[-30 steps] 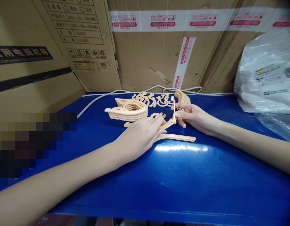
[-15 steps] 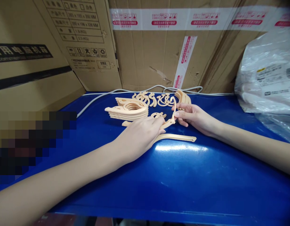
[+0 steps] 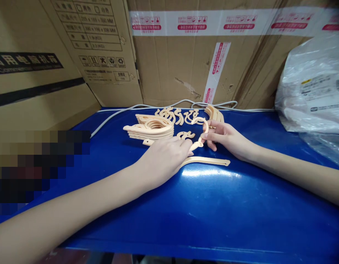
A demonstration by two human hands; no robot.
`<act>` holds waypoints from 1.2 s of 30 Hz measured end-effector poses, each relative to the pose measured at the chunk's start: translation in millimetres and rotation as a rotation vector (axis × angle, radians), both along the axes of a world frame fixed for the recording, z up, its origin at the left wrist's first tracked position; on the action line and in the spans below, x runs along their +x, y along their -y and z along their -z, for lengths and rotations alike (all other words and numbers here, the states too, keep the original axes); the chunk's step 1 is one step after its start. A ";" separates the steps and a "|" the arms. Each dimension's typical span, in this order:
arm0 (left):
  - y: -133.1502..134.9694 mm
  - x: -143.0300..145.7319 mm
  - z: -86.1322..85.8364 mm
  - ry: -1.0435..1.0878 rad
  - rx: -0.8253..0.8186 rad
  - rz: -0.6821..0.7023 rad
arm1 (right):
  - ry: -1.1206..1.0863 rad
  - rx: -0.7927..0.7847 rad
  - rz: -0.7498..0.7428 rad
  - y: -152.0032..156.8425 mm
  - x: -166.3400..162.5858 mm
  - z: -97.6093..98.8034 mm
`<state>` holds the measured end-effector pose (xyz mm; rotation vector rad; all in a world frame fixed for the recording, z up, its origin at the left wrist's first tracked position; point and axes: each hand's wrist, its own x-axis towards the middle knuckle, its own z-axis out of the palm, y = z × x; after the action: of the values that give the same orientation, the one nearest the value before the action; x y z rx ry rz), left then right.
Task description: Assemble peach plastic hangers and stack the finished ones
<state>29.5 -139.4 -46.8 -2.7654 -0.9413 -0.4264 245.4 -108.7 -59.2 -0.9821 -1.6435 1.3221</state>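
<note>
I see left hand (image 3: 165,159) gripping pale strip (image 3: 196,147), right hand (image 3: 224,134) pinching hook (image 3: 206,126); ends meet, can't tell if fastened. Near strip (image 3: 209,160) seems unattached; far hooks (image 3: 179,116) lie loose.

two hands (image 3: 166,156) (image 3: 227,137), one held hook (image 3: 206,124), one blue table (image 3: 213,212), one plastic bag (image 3: 309,84)

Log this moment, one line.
left hand: holds curved hanger arm | right hand: pinches hook at arm's end | beige stack: beyond left hand
</note>
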 end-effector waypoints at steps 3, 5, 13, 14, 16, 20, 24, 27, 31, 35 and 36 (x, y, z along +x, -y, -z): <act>-0.1 -0.8 0.1 0.012 -0.010 -0.015 | -0.004 0.006 -0.019 -2.3 1.9 2.2; 0.3 -1.8 -0.7 0.027 -0.019 -0.022 | 0.001 0.010 -0.042 -3.0 3.1 3.0; 6.2 -3.6 -8.2 0.066 -0.130 -0.021 | 0.102 0.114 -0.123 8.1 -1.6 -1.9; 6.6 -3.6 -8.7 0.083 -0.154 -0.018 | 0.126 0.152 -0.118 10.2 -2.5 -2.2; 6.8 -3.9 -10.0 0.143 -0.203 -0.031 | 0.201 0.249 -0.095 14.2 -3.7 -2.5; 6.3 -5.0 -15.1 0.249 -0.283 -0.091 | 0.451 0.471 -0.105 20.3 -3.5 -2.5; 4.3 -7.5 -19.2 0.309 -0.356 -0.132 | 0.648 0.763 -0.194 23.5 -3.0 -1.2; 0.7 -9.7 -18.2 0.372 -0.463 -0.138 | 0.730 0.872 -0.262 24.0 -2.8 0.7; -5.0 -9.3 -14.6 0.493 -0.686 -0.074 | 0.779 0.876 -0.269 23.8 -3.7 1.3; -7.2 -5.9 -13.5 0.599 -0.857 -0.057 | 0.765 0.875 -0.249 23.7 -5.9 -0.1; -7.2 -5.2 -13.6 0.617 -0.911 -0.068 | 0.754 0.866 -0.246 23.5 -6.2 -0.3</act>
<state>24.3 -132.2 -33.2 -3.4270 -1.7087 -1.1190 239.2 -132.2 -58.9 -0.7584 -2.6296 0.2166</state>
